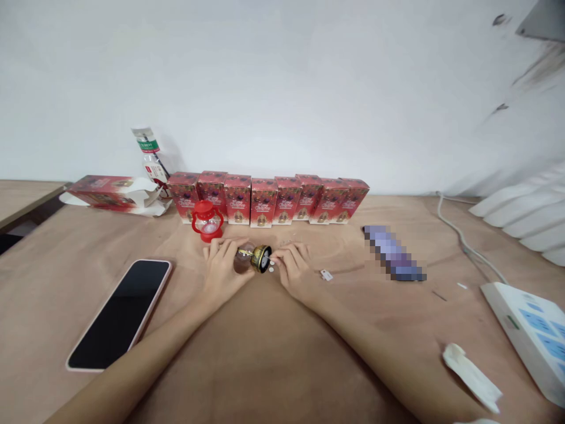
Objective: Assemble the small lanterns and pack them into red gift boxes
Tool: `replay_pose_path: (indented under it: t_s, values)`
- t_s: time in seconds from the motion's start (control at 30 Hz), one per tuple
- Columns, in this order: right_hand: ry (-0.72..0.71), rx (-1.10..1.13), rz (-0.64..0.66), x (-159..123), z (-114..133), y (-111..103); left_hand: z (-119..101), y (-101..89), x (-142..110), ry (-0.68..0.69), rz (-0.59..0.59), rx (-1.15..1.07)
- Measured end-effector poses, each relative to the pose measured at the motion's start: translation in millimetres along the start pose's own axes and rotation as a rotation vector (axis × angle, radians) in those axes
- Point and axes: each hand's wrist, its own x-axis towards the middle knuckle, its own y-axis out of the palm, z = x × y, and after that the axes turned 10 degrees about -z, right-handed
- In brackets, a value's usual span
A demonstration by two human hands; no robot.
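Observation:
My left hand (223, 265) is closed around a small clear lantern ornament (260, 259) with a gold and black base. The ornament lies tipped on its side, its underside turned right. My right hand (295, 268) has its fingers pinched together at that underside; a thin, light-coloured tip shows between them, too small to name. Just below the fingertips rests a small white disc (271, 270). Behind my left hand, a red lantern ornament (207, 222) with two side handles stands upright. A little white tag (326, 275) lies to the right of my right hand.
Several red printed boxes (263, 203) stand in a row along the wall. An opened red box (110, 191) lies at the back left beside a plastic bottle (154, 168). Phones lie left (123, 312) and right (392, 253). A power strip (529, 330) and crumpled tissue (470, 374) are at right.

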Motion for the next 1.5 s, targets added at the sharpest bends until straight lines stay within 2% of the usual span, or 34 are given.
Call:
replay_pose_path:
  t_s: [0.1, 0.27, 0.47, 0.9, 1.23, 1.33, 1.43, 1.5]
  values:
    - [0.015, 0.01, -0.032, 0.5, 0.2, 0.2, 0.2, 0.0, 0.2, 0.005, -0.006, -0.003]
    - [0.069, 0.033, -0.009, 0.0, -0.3, -1.2, 0.4, -0.3, 0.9, 0.007, 0.002, -0.027]
    - [0.057, 0.038, -0.049, 0.6, 0.1, -0.5, 0.3, -0.8, 0.8, 0.028, -0.026, -0.033]
    - [0.122, 0.112, -0.007, -4.1, -3.4, 2.2, 0.4, -1.1, 1.1, 0.043, -0.045, -0.033]
    - [0.062, 0.125, -0.029, -4.7, -5.4, 1.7, 0.1, -2.6, -1.3, 0.124, -0.112, -0.073]
    - [0.104, 0.111, -0.023, -6.7, -7.3, 3.8, -0.1, -2.3, -2.5, 0.115, -0.106, -0.07]
    - [0.204, 0.125, -0.033, -8.9, -10.6, 6.5, 0.1, -1.2, -2.8, 0.105, -0.141, -0.086]
    - [0.285, 0.123, -0.062, -9.5, -15.4, 7.2, 0.6, -0.7, -2.1, 0.052, -0.171, -0.125]
